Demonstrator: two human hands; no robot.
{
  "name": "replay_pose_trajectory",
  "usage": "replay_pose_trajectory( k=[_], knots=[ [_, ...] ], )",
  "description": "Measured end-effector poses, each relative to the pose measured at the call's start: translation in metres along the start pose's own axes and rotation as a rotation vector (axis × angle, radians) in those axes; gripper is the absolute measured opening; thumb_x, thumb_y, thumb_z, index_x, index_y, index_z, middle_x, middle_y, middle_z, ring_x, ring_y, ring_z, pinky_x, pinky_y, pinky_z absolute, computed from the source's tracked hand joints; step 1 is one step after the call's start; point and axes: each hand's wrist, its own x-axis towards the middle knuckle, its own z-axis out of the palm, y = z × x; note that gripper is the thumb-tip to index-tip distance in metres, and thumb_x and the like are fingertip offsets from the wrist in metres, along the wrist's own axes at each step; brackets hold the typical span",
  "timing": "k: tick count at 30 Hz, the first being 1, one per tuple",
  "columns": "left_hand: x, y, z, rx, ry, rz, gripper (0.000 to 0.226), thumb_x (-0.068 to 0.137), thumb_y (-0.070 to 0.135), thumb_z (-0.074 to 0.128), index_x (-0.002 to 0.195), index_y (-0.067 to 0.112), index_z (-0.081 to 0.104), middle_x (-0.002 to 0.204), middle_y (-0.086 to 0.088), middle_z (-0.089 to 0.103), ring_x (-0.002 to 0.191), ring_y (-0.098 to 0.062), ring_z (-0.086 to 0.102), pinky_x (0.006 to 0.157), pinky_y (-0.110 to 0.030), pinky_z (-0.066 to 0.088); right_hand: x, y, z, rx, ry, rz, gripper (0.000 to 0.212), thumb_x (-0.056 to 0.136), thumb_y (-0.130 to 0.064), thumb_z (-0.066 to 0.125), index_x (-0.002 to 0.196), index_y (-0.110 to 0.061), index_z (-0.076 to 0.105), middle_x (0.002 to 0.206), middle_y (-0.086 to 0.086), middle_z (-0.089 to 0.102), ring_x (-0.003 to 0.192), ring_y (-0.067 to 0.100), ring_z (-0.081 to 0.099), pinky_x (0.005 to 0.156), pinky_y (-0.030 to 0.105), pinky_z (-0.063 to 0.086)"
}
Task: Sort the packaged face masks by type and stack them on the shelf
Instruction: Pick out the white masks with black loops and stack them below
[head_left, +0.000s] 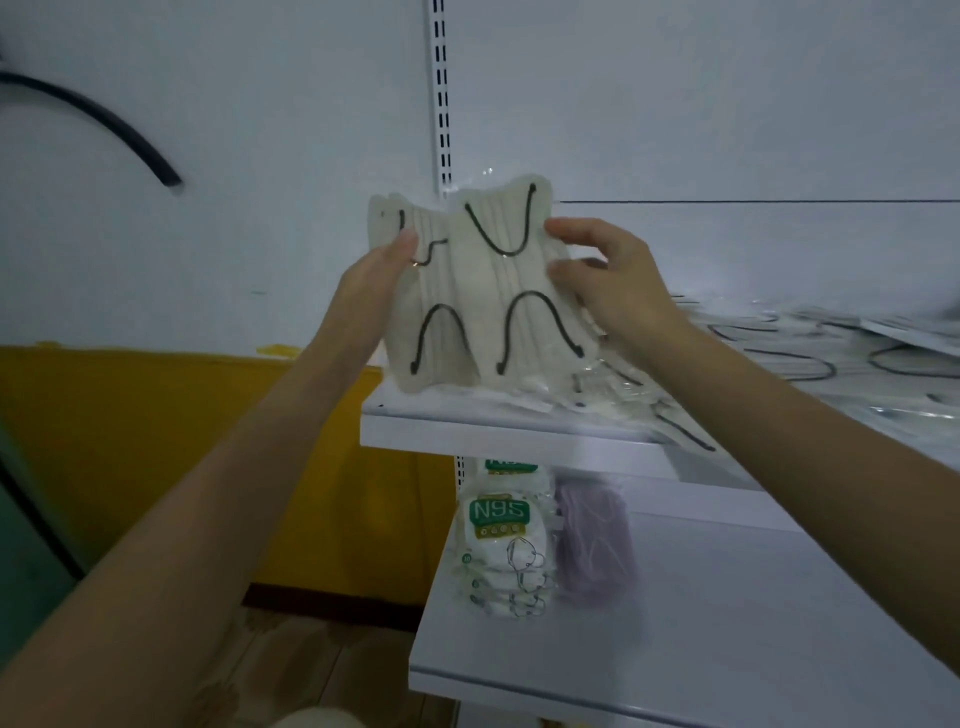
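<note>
The upper shelf (467, 432) carries a loose spread of packaged white masks (805, 353) with black ear loops, lying flat in clear wrappers. They run off the picture's right edge and blur together, so they cannot be counted.

Over the shelf's left end, a bundle of the same cream masks (467, 296) stands upright, fanned slightly. Its lower edge is at the shelf surface, though contact cannot be made out. The left hand (374, 275) has its grip closed on the bundle's left edge, thumb on the front and fingers hidden behind. The right hand (608, 280) has its grip on the right edge, fingertips curled onto the front face.

On the lower shelf (727, 623), at its left end, is a stack of N95 packs (501, 545) with green labels, its top cut off by the shelf above. Just beside it on the right is a pack of purple masks (592, 545), its details blurred.
</note>
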Motion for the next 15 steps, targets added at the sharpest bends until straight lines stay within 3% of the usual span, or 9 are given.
replay_pose_trajectory(
  k=[2, 5, 9, 10, 12, 15],
  knots=[
    [0.007, 0.009, 0.019, 0.033, -0.054, 0.06, 0.019, 0.09, 0.024, 0.059, 0.108, 0.019, 0.059, 0.098, 0.009, 0.063, 0.087, -0.003, 0.061, 0.072, -0.017, 0.051, 0.011, 0.001, 0.009, -0.005, 0.01, -0.026, 0.031, 0.088, -0.005, 0.059, 0.117, -0.017, 0.059, 0.092, 0.003, 0.061, 0.065, 0.008, 0.055, 0.072, 0.026, 0.054],
    [0.025, 0.012, 0.044, 0.166, -0.033, 0.181, 0.05, 0.084, 0.003, 0.062, 0.13, 0.011, 0.045, 0.116, 0.002, 0.052, 0.103, -0.012, 0.053, 0.089, -0.026, 0.049, 0.038, 0.005, -0.006, -0.015, -0.012, -0.071, 0.031, 0.089, -0.008, 0.06, 0.119, -0.012, 0.057, 0.109, 0.001, 0.055, 0.076, 0.01, 0.06, 0.073, 0.023, 0.054],
    [0.053, 0.003, 0.065, 0.119, 0.053, 0.285, 0.074, 0.084, -0.008, 0.053, 0.147, 0.014, 0.019, 0.141, 0.001, 0.033, 0.119, -0.004, 0.034, 0.084, -0.002, 0.038, 0.084, 0.028, -0.07, -0.197, 0.085, -0.029, 0.028, 0.09, -0.009, 0.056, 0.117, -0.009, 0.058, 0.099, 0.004, 0.056, 0.084, 0.02, 0.056, 0.073, 0.028, 0.049],
    [0.062, -0.001, 0.07, 0.107, 0.078, 0.285, 0.074, 0.085, -0.01, 0.051, 0.147, 0.014, 0.019, 0.145, -0.001, 0.031, 0.122, -0.005, 0.034, 0.088, -0.003, 0.038, 0.092, 0.039, -0.085, -0.275, 0.07, 0.032, 0.028, 0.09, -0.008, 0.055, 0.118, -0.007, 0.057, 0.096, 0.006, 0.058, 0.085, 0.02, 0.055, 0.075, 0.029, 0.048],
    [0.083, -0.009, 0.084, 0.108, 0.16, 0.246, 0.064, 0.085, -0.007, 0.05, 0.144, 0.011, 0.029, 0.143, -0.007, 0.036, 0.127, -0.014, 0.039, 0.104, -0.021, 0.038, 0.105, 0.062, -0.109, -0.439, 0.003, 0.157, 0.028, 0.09, -0.007, 0.054, 0.118, -0.006, 0.059, 0.104, 0.013, 0.061, 0.087, 0.02, 0.053, 0.079, 0.032, 0.045],
    [0.111, -0.018, 0.111, 0.107, 0.232, 0.174, 0.054, 0.087, -0.004, 0.05, 0.138, 0.007, 0.038, 0.135, -0.011, 0.042, 0.126, -0.022, 0.042, 0.109, -0.034, 0.035, 0.12, 0.092, -0.122, -0.588, -0.069, 0.187, 0.028, 0.09, -0.011, 0.055, 0.118, -0.009, 0.06, 0.117, 0.014, 0.061, 0.095, 0.022, 0.055, 0.081, 0.024, 0.039]
  ],
)
